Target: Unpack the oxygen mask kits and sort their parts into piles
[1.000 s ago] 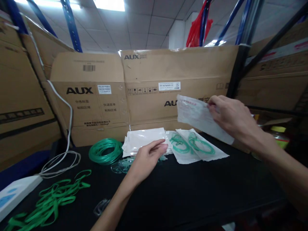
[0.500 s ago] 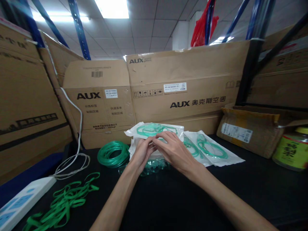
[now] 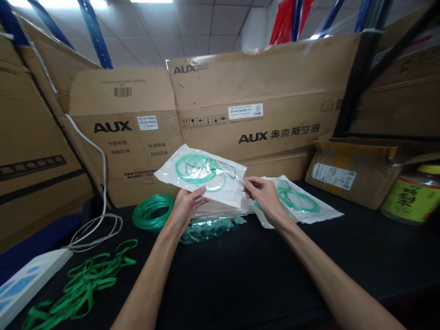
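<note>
A clear-fronted, white-backed pouch (image 3: 220, 196) with coiled green tubing (image 3: 196, 167) inside is held up above the table, tilted towards me. My left hand (image 3: 187, 206) grips its lower edge, thumb on the front and fingers behind. At its right end, my right hand (image 3: 263, 195) pinches the edge between thumb and fingers. More white packaging lies beneath it, partly hidden. Just in front is a row of clear green-tinted plastic pieces (image 3: 209, 229). To the right of my right hand, pouches with green tubing (image 3: 299, 201) lie overlapping on the table.
A coil of green tubing (image 3: 151, 213) and a heap of green straps (image 3: 85, 284) lie left, near a white power strip (image 3: 34, 279) with its cord. Large cardboard boxes (image 3: 206, 91) wall the back. At right stand a small open carton (image 3: 350, 174) and a yellow-labelled jar (image 3: 412, 197).
The pouch has been lifted and tilted up. My hands, close together before, have moved apart: left to its lower edge, right to its right end. The view has shifted slightly.
</note>
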